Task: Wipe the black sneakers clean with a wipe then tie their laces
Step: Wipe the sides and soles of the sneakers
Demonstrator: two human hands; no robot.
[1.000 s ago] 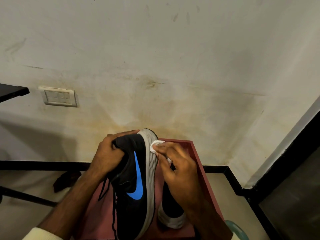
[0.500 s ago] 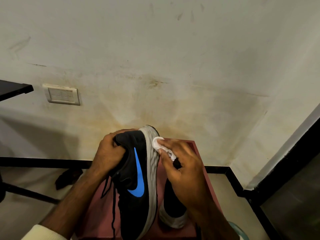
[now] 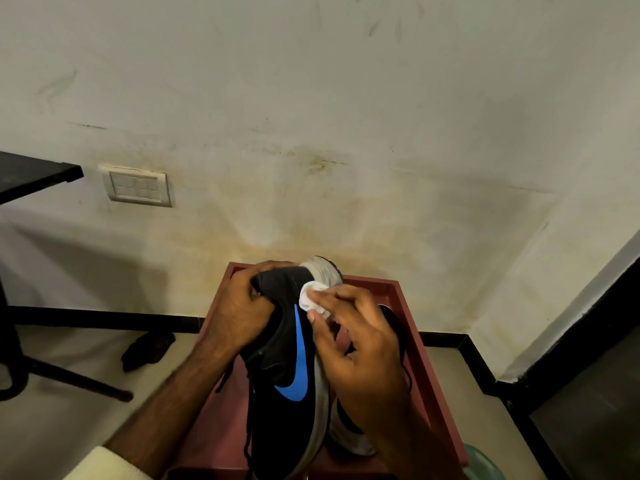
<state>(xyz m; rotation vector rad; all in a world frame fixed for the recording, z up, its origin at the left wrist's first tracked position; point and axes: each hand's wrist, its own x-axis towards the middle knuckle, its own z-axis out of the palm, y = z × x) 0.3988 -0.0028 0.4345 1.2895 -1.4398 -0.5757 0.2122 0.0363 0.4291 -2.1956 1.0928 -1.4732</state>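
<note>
The left hand (image 3: 242,308) clamps round the upper of a black sneaker (image 3: 291,403), held on its side over the red tray (image 3: 427,362) at six o'clock, toe toward twelve. The right hand (image 3: 360,351) pinches the wipe (image 3: 310,295) against the sole edge near the toe. The second sneaker (image 3: 358,443) lies at three o'clock. Hard rubbing could pull the small wipe from the fingertips, and the dangling laces (image 3: 224,378) could snag.

Stained cream wall (image 3: 311,98) with switch plate (image 3: 138,185), black skirting (image 3: 104,320), pale floor (image 3: 69,427).
</note>
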